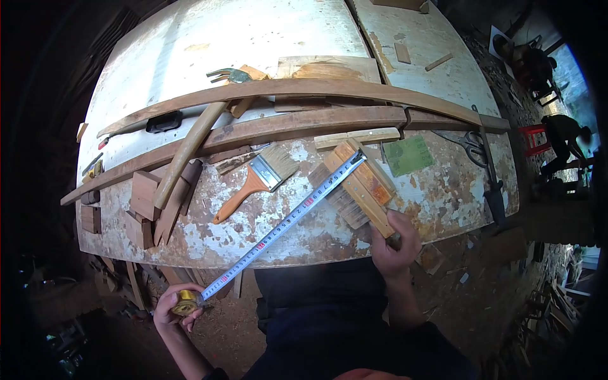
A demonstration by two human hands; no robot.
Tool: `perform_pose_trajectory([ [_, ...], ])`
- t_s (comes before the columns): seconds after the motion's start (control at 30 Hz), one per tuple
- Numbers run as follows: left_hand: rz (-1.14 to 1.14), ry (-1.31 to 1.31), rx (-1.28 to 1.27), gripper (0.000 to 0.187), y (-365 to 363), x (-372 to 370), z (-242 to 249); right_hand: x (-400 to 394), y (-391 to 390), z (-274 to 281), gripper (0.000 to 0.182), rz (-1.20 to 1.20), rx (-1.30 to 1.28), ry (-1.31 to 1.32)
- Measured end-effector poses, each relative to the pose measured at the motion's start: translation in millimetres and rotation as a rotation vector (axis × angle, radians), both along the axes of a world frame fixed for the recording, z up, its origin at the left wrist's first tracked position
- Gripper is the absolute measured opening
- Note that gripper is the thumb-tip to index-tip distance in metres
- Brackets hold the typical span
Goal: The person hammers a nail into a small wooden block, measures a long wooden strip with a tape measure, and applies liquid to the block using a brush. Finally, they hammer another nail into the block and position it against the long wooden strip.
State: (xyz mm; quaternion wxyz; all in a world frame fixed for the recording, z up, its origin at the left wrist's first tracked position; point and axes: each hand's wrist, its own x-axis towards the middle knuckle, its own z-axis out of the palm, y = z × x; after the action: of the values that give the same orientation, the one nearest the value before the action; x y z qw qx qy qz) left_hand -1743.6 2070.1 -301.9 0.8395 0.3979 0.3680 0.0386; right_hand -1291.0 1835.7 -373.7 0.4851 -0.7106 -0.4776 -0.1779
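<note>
My left hand point(174, 306), below the bench's front edge, is closed around a yellow tape measure point(185, 303). Its blade point(272, 233) runs out up and to the right, over the bench. The blade's far end lies across a wooden-backed brush point(364, 201) with greyish bristles, next to a orange-brown wood block point(373, 180). My right hand point(396, 244) grips the near end of that brush at the front edge. A flat paintbrush point(259, 178) with an orange handle lies left of the blade.
Long curved wooden pieces point(304, 120) span the worn workbench point(209, 237). A claw hammer point(190, 152) leans over them. Wood blocks point(144, 193) lie left; green sandpaper point(408, 155), scissors point(472, 147) and a saw-like tool point(491, 183) lie right. Another person point(563, 139) bends over far right.
</note>
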Motion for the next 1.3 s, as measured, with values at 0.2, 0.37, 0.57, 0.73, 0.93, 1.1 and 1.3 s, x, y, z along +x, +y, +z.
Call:
perform_pose_trajectory([
  [0.2, -0.003, -0.002, -0.033, 0.087, 0, 6, -10, -1, 2, 0, 0.047, -0.025, 0.013, 0.034],
  [0.37, 0.006, 0.031, -0.032, 0.087, 3, 8, -15, -1, 2, 2, 0.046, -0.033, 0.005, 0.054],
  [0.57, 0.014, 0.034, -0.097, 0.087, 8, 8, -28, -1, 2, 2, 0.046, -0.052, -0.002, 0.088],
  [0.73, 0.025, 0.036, -0.136, 0.087, 5, 10, -42, -4, 0, -5, 0.044, -0.094, -0.008, 0.171],
  [0.93, 0.011, 0.049, -0.144, 0.088, 7, 10, -54, -4, 0, -6, 0.043, -0.098, -0.011, 0.219],
  [1.1, -0.001, 0.050, -0.151, 0.089, 9, 7, -58, -5, -3, -10, 0.044, -0.089, -0.017, 0.296],
  [1.3, 0.019, 0.032, -0.210, 0.087, 9, 6, -69, -5, -4, -11, 0.043, -0.094, -0.022, 0.294],
])
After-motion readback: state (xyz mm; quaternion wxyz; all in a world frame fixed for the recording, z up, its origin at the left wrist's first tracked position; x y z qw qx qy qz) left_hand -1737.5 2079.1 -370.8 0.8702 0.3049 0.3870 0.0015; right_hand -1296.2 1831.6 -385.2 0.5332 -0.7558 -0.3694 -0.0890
